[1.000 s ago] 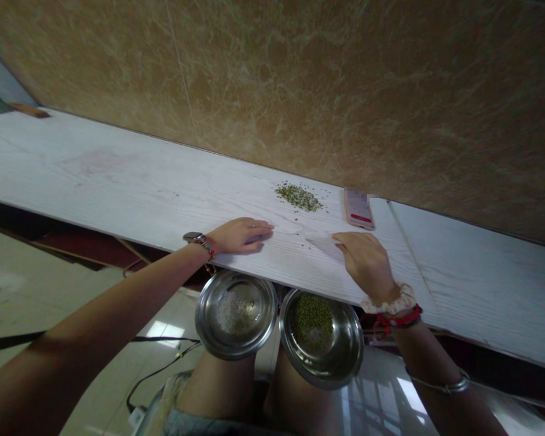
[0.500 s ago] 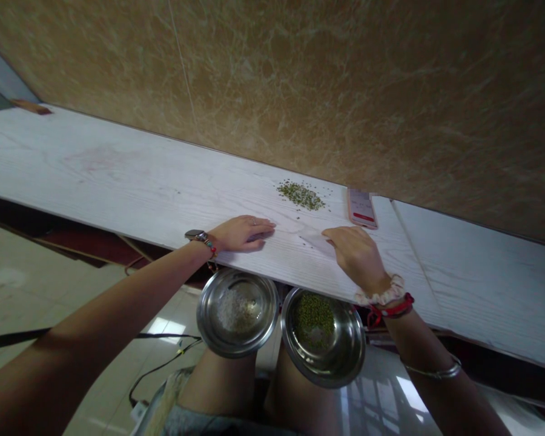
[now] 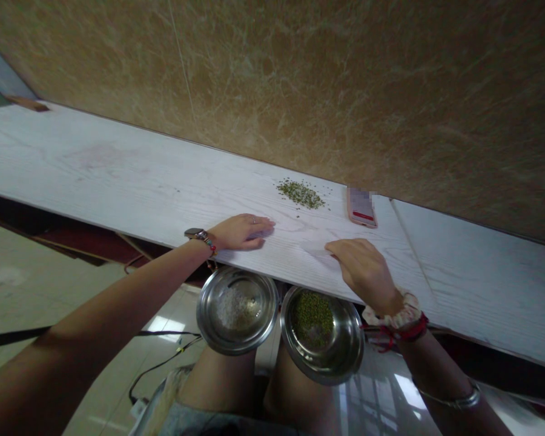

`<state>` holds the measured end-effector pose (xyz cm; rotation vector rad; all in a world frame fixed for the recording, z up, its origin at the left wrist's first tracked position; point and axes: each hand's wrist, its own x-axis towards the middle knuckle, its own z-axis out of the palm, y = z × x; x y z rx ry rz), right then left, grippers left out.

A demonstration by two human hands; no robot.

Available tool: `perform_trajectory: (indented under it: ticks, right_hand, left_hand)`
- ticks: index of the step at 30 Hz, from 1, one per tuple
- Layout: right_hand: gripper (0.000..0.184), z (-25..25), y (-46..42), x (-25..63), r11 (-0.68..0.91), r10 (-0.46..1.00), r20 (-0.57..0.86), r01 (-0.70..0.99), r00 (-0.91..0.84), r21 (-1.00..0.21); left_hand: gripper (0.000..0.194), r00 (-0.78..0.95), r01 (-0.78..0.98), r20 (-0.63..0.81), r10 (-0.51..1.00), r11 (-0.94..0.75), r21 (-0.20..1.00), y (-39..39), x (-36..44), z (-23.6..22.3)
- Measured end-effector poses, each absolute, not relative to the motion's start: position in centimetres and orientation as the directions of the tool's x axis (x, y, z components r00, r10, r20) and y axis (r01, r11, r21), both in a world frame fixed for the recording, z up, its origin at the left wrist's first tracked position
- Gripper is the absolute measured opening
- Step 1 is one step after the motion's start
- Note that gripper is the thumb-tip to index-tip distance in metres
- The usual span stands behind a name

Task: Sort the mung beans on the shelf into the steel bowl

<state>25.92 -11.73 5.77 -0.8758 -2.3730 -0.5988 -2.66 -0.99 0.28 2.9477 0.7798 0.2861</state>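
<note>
My left hand (image 3: 243, 232) lies palm down on the white tabletop, its fingers stretched out and holding nothing. Pinched in my right hand (image 3: 361, 266) is a thin, pale, see-through card (image 3: 317, 252), low over the table near its front edge. A loose heap of green mung beans (image 3: 302, 194) mixed with white grains is spread beyond my hands. Below the table edge, two steel bowls rest on my thighs. White grains, like rice, lie in the left bowl (image 3: 209, 336); green mung beans fill part of the right bowl (image 3: 347, 351).
A phone (image 3: 362, 207) in a pink case lies behind my right hand, close to the wall (image 3: 272, 85). At the table's far left end is a brown wooden block (image 3: 27, 103). A black cable (image 3: 157, 366) runs on the floor at left.
My right hand has drawn the card slightly toward the table's front edge and to the right. The few dark beans by the card are no longer visible. My left hand stays put.
</note>
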Motion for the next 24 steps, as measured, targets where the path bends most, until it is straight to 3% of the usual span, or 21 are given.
perform_trajectory:
  ticks: [12, 24]
  right_hand:
    - [0.017, 5.3, -12.1, 26.9, 0.62, 0.498, 0.679, 0.769, -0.539, 0.156]
    - [0.022, 5.1, -13.0, 26.6, 0.643, 0.561, 0.646, 0.764, -0.518, 0.053]
  left_hand:
    - [0.041, 0.847, 0.496, 0.148, 0.511, -0.859, 0.128, -1.1, -2.6, 0.5]
    - [0.041, 0.851, 0.474, 0.175, 0.495, -0.867, 0.152, -1.1, -2.7, 0.3]
